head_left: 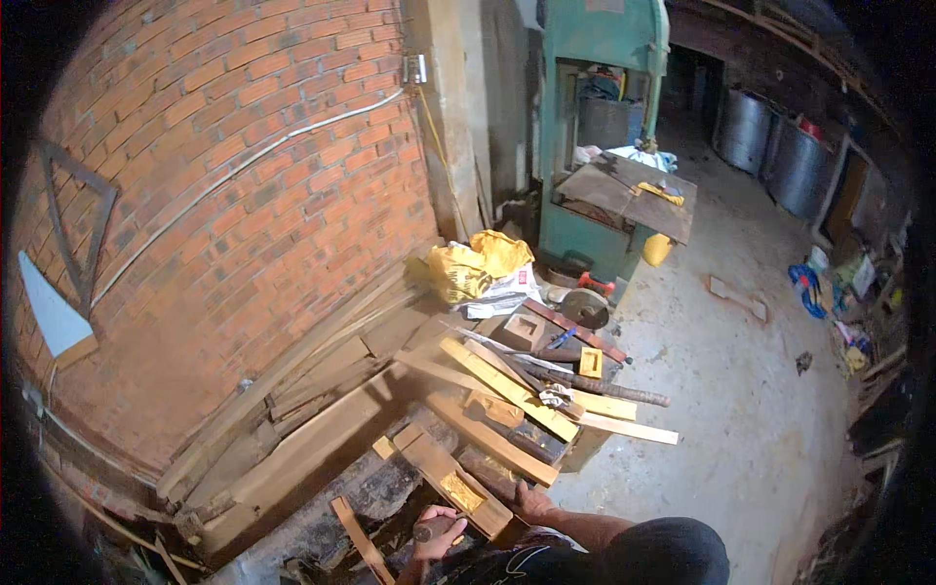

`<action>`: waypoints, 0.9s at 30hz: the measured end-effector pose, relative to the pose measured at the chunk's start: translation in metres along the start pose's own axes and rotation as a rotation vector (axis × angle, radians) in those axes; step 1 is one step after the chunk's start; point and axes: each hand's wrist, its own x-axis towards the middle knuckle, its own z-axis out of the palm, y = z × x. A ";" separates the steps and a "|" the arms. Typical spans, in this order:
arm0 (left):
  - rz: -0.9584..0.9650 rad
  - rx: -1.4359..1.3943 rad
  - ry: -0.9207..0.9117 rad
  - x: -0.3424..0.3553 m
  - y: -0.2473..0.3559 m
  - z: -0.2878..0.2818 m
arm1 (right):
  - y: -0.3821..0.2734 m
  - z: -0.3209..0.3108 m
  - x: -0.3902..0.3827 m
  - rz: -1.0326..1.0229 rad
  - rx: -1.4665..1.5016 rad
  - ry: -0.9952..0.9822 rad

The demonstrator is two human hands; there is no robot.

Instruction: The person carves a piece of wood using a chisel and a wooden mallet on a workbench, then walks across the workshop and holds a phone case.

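A light wooden block [429, 453] lies on the dark, worn bench [370, 487], with a pale yellow recess [460, 492] cut into its near end. My left hand [439, 526] is closed around a brown wooden tool handle at the left side of that block's near end. My right hand [531, 502] is just right of the block, resting against the wood with its fingers loosely apart and partly shaded. A narrow loose strip [361, 536] lies left of my left hand.
Boards and sticks [507, 385], small carved blocks [590, 363] and tools crowd the bench's far end. Beyond are yellow sacks [478, 263] and a green machine [590, 249]. A brick wall [244, 146] borders the left. Concrete floor [741, 409] runs along the right, toward metal drums [795, 171].
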 end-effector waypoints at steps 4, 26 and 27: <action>-0.022 -0.022 0.000 0.003 0.005 0.000 | 0.000 0.000 -0.005 -0.059 -0.047 0.038; 0.275 -0.379 -0.155 0.026 -0.015 0.034 | -0.036 -0.026 -0.007 0.047 -0.168 0.108; 0.275 -0.171 -0.173 0.028 -0.014 0.031 | -0.040 -0.024 -0.003 0.004 -0.156 0.099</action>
